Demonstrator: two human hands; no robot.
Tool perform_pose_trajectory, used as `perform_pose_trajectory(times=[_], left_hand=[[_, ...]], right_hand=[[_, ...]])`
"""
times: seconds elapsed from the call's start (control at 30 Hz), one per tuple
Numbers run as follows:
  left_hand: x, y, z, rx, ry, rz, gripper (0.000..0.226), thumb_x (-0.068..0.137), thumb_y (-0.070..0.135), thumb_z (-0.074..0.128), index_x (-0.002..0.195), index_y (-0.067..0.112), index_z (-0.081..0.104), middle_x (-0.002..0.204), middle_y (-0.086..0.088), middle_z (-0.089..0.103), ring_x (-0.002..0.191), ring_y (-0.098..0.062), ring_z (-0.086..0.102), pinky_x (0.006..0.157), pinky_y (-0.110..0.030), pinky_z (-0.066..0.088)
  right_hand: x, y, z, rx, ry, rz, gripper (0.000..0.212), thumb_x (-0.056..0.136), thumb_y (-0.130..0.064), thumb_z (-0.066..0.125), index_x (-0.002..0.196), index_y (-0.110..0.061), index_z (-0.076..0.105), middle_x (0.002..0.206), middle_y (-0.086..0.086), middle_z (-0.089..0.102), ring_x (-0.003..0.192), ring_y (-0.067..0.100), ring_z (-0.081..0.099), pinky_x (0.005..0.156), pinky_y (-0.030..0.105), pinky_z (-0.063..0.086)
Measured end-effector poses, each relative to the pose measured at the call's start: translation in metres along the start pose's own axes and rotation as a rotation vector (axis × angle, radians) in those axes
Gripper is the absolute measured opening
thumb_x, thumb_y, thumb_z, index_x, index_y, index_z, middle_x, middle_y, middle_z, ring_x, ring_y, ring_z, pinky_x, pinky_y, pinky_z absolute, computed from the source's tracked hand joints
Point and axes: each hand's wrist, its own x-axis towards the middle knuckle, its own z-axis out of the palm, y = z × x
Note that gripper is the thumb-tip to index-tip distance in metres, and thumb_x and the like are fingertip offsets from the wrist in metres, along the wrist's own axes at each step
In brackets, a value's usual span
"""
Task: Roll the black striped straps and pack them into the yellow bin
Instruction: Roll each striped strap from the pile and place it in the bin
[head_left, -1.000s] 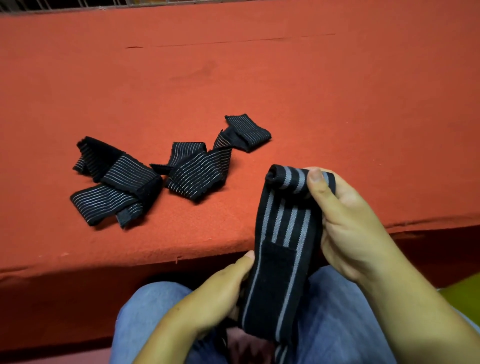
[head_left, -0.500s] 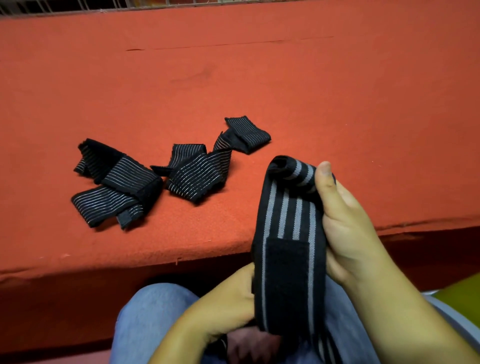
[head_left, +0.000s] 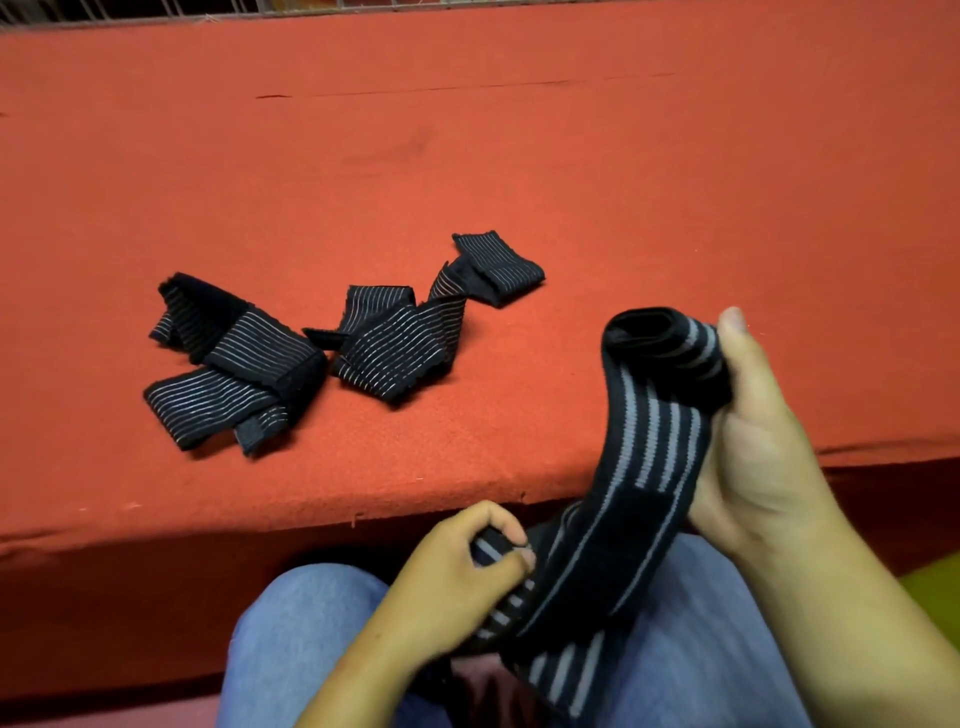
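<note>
– Black striped strap (head_left: 644, 467): who has it?
– Both hands, over the lap in blue jeans (head_left: 291, 634). Nearest, the left hand (head_left: 457, 577) has its fingers curled round the lower, unrolled stretch, thumb and fingertips pinching the band.
– And the upper end?
– It is wound into a small roll, which the right hand (head_left: 753, 441) grips, thumb lying up along the roll's right side (its other fingers are hidden behind the fabric). The roll is raised just above the near edge of the red-covered table (head_left: 519, 156).
– Any sign of the bin?
– Only a yellow-green patch (head_left: 935, 597) at the right edge, beside the right forearm; I cannot tell what it is.
– Farther out?
– Two more lie unrolled and crumpled on the red cloth: the left loose strap (head_left: 234, 374) and the right loose strap (head_left: 405, 343), touching or nearly so. A wire mesh (head_left: 363, 5) runs along the table's far edge.
</note>
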Motion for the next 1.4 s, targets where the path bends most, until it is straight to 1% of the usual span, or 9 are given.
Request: perform_pose_trajectory(times=[0.13,0.3,0.4,0.47,0.6,0.7,0.87,1.03,1.4], left_hand=[[0.0,-0.005,-0.014,0.069,0.129,0.001,0.014,0.09,0.018,0.072,0.082,0.029,0.069,0.071,0.013,0.068,0.064,-0.001,0.057,0.066,-0.021,0.045],[-0.002,-0.014,-0.021,0.15,0.054,-0.15,0.025,0.093,0.015,0.06,0.09,0.034,0.076,0.076,-0.006,0.071,0.06,-0.009,0.05,0.061,-0.025,0.042],[-0.001,-0.019,-0.023,0.225,0.014,-0.25,0.032,0.097,0.019,0.055,0.087,0.037,0.078,0.067,0.001,0.069,0.057,-0.007,0.051,0.059,-0.023,0.041],[-0.002,-0.02,-0.025,0.298,-0.027,-0.251,0.026,0.1,0.034,0.057,0.086,0.042,0.078,0.077,0.012,0.071,0.065,0.0,0.058,0.072,-0.022,0.048],[-0.011,0.006,-0.019,0.084,-0.119,-0.032,0.05,0.102,0.066,0.038,0.108,0.036,0.077,0.122,0.019,0.07,0.12,0.006,0.06,0.111,-0.026,0.041],[-0.016,0.032,-0.008,-0.2,-0.092,0.164,0.038,0.102,0.054,0.046,0.12,0.032,0.072,0.13,0.011,0.07,0.128,-0.005,0.06,0.105,-0.02,0.043],[-0.009,0.047,-0.007,-0.158,-0.185,0.34,0.043,0.103,0.038,0.059,0.142,0.022,0.056,0.143,0.008,0.062,0.138,-0.01,0.053,0.111,-0.021,0.039],[-0.008,0.042,-0.007,-0.142,-0.131,0.266,0.022,0.094,0.02,0.073,0.116,0.022,0.073,0.116,0.002,0.077,0.107,-0.008,0.07,0.091,-0.024,0.053],[-0.008,0.025,0.003,-0.028,-0.062,0.239,0.031,0.095,0.032,0.072,0.125,0.036,0.065,0.125,0.012,0.073,0.119,-0.009,0.067,0.102,-0.034,0.052]], right_hand=[[0.001,-0.005,-0.005,0.012,0.044,-0.054,0.04,0.101,-0.046,0.049,0.092,-0.013,0.069,0.076,0.003,0.074,0.073,0.012,0.073,0.068,0.023,0.059],[0.002,-0.01,-0.003,-0.035,0.048,-0.094,0.039,0.103,-0.046,0.048,0.085,-0.017,0.065,0.073,0.0,0.07,0.073,0.011,0.07,0.07,0.025,0.059],[0.003,-0.012,-0.001,-0.028,0.051,-0.133,0.044,0.098,-0.053,0.055,0.1,-0.012,0.068,0.087,0.005,0.072,0.087,0.017,0.071,0.08,0.032,0.058],[0.003,-0.011,0.001,-0.025,0.05,-0.138,0.054,0.095,-0.056,0.058,0.118,-0.008,0.066,0.096,0.009,0.073,0.094,0.02,0.072,0.083,0.034,0.058],[-0.002,-0.003,0.009,-0.054,0.076,-0.098,0.059,0.085,-0.057,0.061,0.12,-0.01,0.067,0.1,0.011,0.076,0.095,0.021,0.075,0.084,0.037,0.061],[-0.007,0.004,0.014,-0.048,0.06,-0.057,0.06,0.084,-0.057,0.06,0.118,-0.01,0.068,0.098,0.012,0.075,0.091,0.022,0.074,0.083,0.037,0.062],[-0.014,0.011,0.023,-0.03,0.042,0.009,0.07,0.091,-0.055,0.054,0.135,-0.001,0.062,0.122,0.023,0.073,0.11,0.029,0.073,0.095,0.043,0.061],[-0.017,0.012,0.022,-0.045,0.001,0.028,0.067,0.098,-0.05,0.05,0.139,0.003,0.054,0.133,0.031,0.064,0.123,0.038,0.066,0.106,0.051,0.054],[-0.016,0.018,0.017,-0.218,-0.187,-0.02,0.046,0.084,-0.042,0.067,0.123,-0.019,0.06,0.096,0.001,0.074,0.091,0.016,0.071,0.079,0.033,0.06]])
